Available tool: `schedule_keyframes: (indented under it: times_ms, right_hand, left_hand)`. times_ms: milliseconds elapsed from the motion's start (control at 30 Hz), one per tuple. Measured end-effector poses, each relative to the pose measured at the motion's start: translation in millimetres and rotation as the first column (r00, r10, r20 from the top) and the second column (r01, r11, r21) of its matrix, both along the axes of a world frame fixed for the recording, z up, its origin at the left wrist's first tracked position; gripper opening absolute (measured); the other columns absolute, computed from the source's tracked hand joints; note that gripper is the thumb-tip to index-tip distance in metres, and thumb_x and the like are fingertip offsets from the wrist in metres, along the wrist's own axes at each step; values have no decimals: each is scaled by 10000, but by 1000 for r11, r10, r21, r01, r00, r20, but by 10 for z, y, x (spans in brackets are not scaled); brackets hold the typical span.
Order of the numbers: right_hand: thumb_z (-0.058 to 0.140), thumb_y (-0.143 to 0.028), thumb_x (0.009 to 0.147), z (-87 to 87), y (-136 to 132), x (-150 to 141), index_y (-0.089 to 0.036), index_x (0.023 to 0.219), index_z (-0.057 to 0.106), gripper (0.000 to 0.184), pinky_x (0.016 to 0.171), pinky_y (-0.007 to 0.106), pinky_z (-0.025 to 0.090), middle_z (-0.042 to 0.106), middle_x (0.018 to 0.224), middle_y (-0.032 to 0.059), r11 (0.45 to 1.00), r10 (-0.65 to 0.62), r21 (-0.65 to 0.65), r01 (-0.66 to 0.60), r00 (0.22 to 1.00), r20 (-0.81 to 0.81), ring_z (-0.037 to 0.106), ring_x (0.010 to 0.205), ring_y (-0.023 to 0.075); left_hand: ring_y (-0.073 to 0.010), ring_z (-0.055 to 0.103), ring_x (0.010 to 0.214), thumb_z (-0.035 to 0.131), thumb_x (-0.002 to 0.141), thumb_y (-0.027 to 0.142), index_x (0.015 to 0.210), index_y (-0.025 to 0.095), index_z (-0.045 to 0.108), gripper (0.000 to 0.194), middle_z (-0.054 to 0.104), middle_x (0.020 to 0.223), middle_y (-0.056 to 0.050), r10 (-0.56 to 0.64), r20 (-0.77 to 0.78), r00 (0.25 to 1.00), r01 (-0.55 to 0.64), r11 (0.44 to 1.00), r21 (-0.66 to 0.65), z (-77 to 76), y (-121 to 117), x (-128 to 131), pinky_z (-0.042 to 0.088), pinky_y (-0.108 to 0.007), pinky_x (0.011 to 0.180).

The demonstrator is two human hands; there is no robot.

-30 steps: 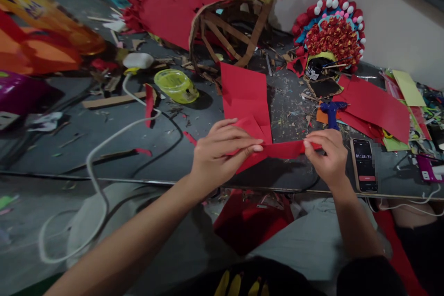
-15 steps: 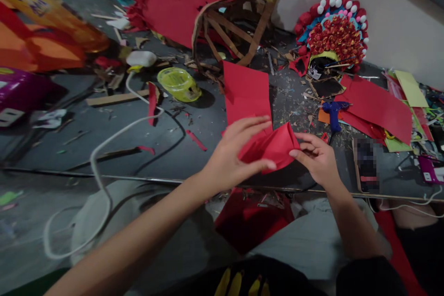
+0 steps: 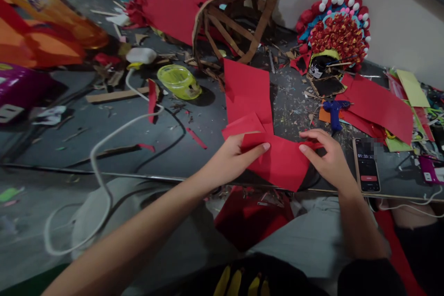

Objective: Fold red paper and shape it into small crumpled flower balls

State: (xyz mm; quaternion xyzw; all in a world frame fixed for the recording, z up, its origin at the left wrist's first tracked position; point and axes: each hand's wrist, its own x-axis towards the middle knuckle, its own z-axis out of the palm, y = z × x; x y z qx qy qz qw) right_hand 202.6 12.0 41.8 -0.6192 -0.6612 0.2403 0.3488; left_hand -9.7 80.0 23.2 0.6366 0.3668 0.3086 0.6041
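Observation:
A piece of red paper [image 3: 277, 159] hangs between my two hands at the front edge of the table. My left hand [image 3: 239, 150] pinches its left side, thumb on top and fingers behind the sheet. At its upper right corner, my right hand [image 3: 322, 152] is closed on the paper between thumb and fingers. Just beyond my left hand, a smaller red paper piece [image 3: 244, 125] overlaps a larger creased red sheet [image 3: 248, 90] lying on the table.
A blue glue gun [image 3: 336, 113] and a phone [image 3: 367, 166] lie right of my hands. A yellow plastic cup [image 3: 178, 82], a white cable [image 3: 118, 125] and cardboard scraps [image 3: 116, 96] are at left. Behind stand a cardboard frame [image 3: 232, 30] and a decorated red headpiece [image 3: 342, 34].
The held red paper has gone from folded over to spread flatter, facing me. My left thumb now presses on it, and the smaller red piece behind shows more.

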Motion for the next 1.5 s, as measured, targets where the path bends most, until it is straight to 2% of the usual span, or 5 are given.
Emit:
schedule_keyframes:
  times_ms: [333,500,667,1167,1500]
  right_hand:
    - [525,-263,871,20,-47,-173,-206,904,660,150,770,240,478,717,879,3,969,160,-182,-169,985,-63,654,820,131]
    - [533,-224,859,40,-53,-197,-207,921,668,150,758,227,463,723,897,9,923,299,-233,-307,952,-70,653,809,122]
    - [516,-253,878,37,-56,-221,-196,869,673,168,687,217,437,713,801,7,893,388,-231,-385,921,-35,624,713,106]
    - [489,-350,891,13,-25,-81,-194,832,636,221,658,206,425,657,758,-12,950,161,-252,-186,980,-116,577,692,103]
    - [553,-467,832,-120,74,183,-207,847,635,274,519,218,366,583,641,-32,961,-262,-147,233,940,-221,480,553,99]
  left_hand:
    - [-213,591,1058,599,828,328,1233,206,514,431,625,1154,-87,-52,-105,993,82,949,305,-83,-42,-31,490,-357,906]
    - [-199,602,1004,531,886,279,974,187,642,168,672,1036,-71,-280,-249,927,374,741,558,-46,14,-75,436,-394,957]
    - [-137,602,708,480,914,249,807,171,644,211,678,745,-20,-415,-255,873,485,688,540,-24,11,-77,460,-343,871]
    - [-101,538,525,568,798,353,700,156,681,248,650,602,0,-107,-140,984,141,955,261,46,59,-111,414,-178,491]
    - [-100,452,514,560,773,395,712,190,615,221,575,598,16,371,-239,897,-300,909,288,-53,401,-295,331,-197,441]
